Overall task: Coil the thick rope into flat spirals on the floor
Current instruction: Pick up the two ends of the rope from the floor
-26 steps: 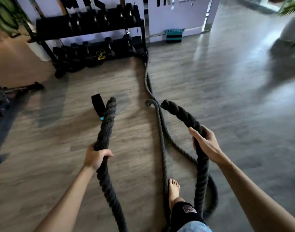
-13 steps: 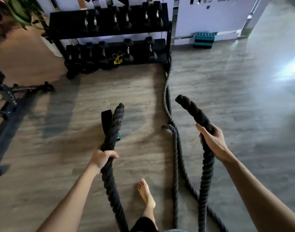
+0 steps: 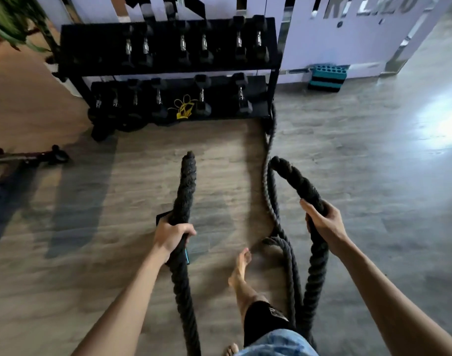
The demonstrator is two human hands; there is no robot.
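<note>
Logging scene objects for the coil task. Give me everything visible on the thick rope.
The thick rope is black, twisted in fat strands, fibrous-looking. Both ends are lifted off the floor: the left hand grips one end, its tip pointing up toward the dumbbell rack; the right hand grips the other, which arches forward. From each hand it hangs down to the wooden floor. Further lengths lie loosely bent beside the bare foot and run to the rack's right leg. No spiral is coiled yet.
</note>
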